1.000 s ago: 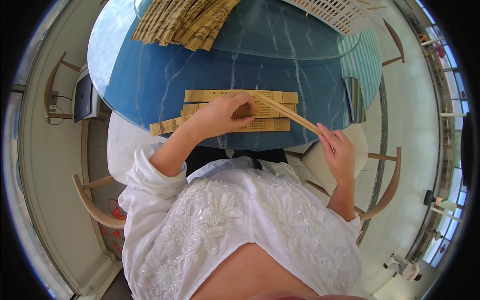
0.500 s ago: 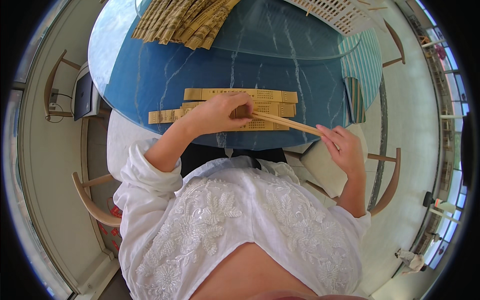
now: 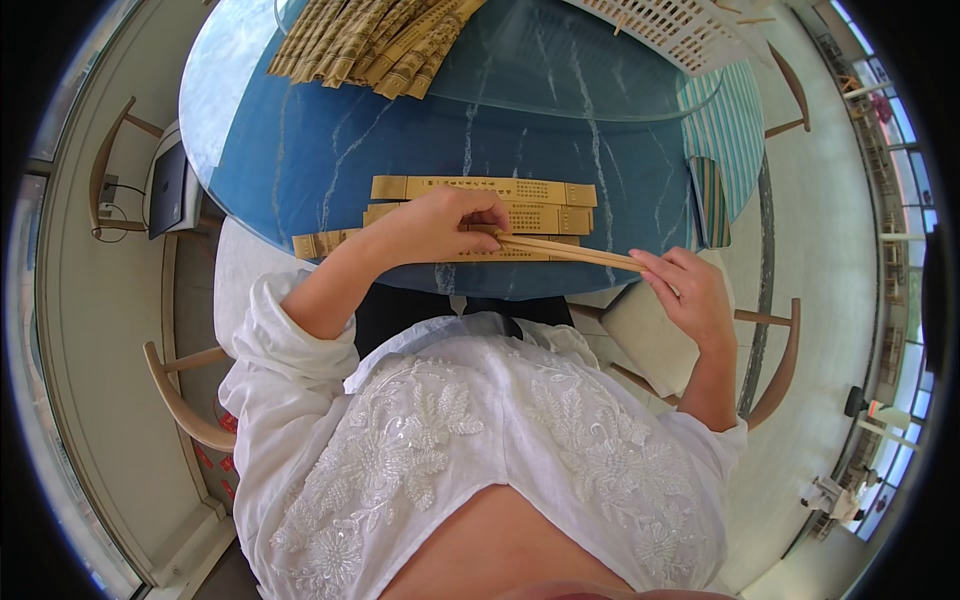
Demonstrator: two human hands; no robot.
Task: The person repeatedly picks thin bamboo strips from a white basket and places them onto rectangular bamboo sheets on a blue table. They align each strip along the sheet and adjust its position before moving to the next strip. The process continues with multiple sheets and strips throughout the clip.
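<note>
My right hand (image 3: 688, 290) pinches the rear ends of a pair of pale wooden chopsticks (image 3: 575, 251) between thumb and fingers. Their front ends reach the closed fingertips of my left hand (image 3: 465, 222). A gold paper chopstick sleeve (image 3: 320, 244) sticks out to the left beneath my left wrist. It seems gripped in that hand, though its mouth is hidden by the fingers. Under and beyond my left hand, more flat gold sleeves with dark print (image 3: 515, 190) lie side by side on the blue marbled table (image 3: 400, 140).
A heap of filled-looking gold sleeves (image 3: 370, 40) rests at the far left on a glass turntable (image 3: 560, 105). A white slotted basket (image 3: 665, 30) stands far right. A striped booklet-like item (image 3: 708, 200) lies by the right edge. Wooden-armed chairs (image 3: 185, 400) surround the table.
My left hand and the sleeve have shifted slightly left and nearer. The chopsticks' front ends have moved a little left with the left fingertips, while my right hand has barely moved.
</note>
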